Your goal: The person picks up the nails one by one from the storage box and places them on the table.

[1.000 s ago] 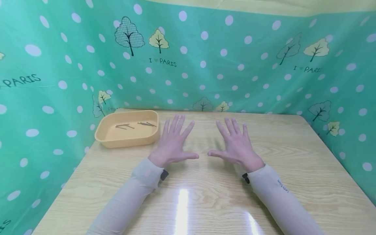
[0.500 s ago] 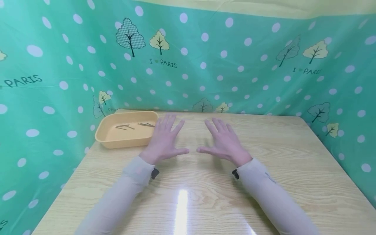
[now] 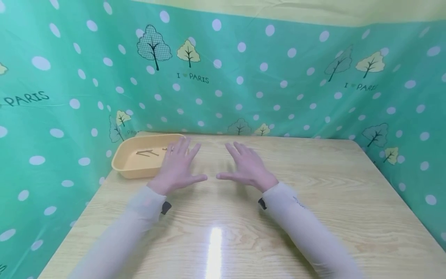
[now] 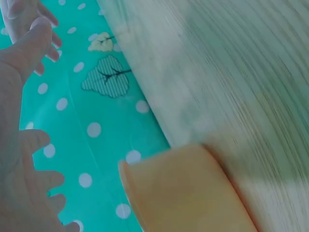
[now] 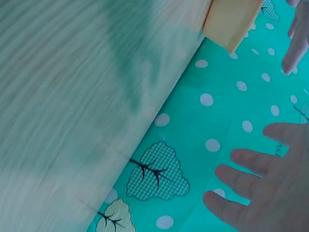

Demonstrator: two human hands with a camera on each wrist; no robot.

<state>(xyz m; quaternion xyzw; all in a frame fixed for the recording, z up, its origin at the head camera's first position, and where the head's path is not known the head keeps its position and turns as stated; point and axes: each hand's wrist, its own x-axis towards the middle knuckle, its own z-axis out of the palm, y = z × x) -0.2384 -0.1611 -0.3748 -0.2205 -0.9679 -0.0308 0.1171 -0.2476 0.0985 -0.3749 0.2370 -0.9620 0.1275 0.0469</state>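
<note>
A shallow yellow-orange tray [image 3: 129,170] stands at the table's back left. Inside lie several thin brown sticks [image 3: 148,152], too small to tell their kind; the right-hand ones are partly hidden by my left hand [image 3: 175,166]. That hand has its fingers spread and straight, held above the table and overlapping the tray's right side in the head view, with nothing in it. To its right, over the wooden surface, my right hand [image 3: 246,166] is likewise spread and holds nothing. The left wrist view shows the tray's outer wall [image 4: 188,193] below the left hand's fingers.
The light wooden table [image 3: 313,217] runs to a green polka-dot cloth [image 3: 265,85] that hangs behind it and along both sides. A bright strip of light reflects off the tabletop near the front.
Both hands have moved left together, fingers still spread. The left hand has come over the tray's right side, hiding part of it. The tray has stayed in place.
</note>
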